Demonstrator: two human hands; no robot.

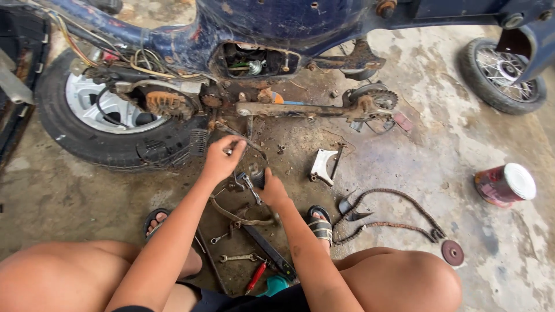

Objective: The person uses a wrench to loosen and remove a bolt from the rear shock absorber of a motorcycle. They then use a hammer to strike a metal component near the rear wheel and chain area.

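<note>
Stained concrete floor (439,167): rusty chain (399,214), red can (506,185) on side, round disc (452,252), white bracket (322,166), wrenches (237,257), red-handled screwdriver (255,277), loose wheel (503,75).

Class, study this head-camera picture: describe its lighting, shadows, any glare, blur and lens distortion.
Head view: soft, even daylight; only faint shadow under the blue frame; mild glare on the tin's white lid; wide-angle bending near the edges, seen on the rear tyre; sharp focus at left hand and right hand.

the floor (416,173) right of the white bracket (321,166) is free; the chain (399,216), wrenches (238,257) and tyre (69,133) block other ways.
</note>
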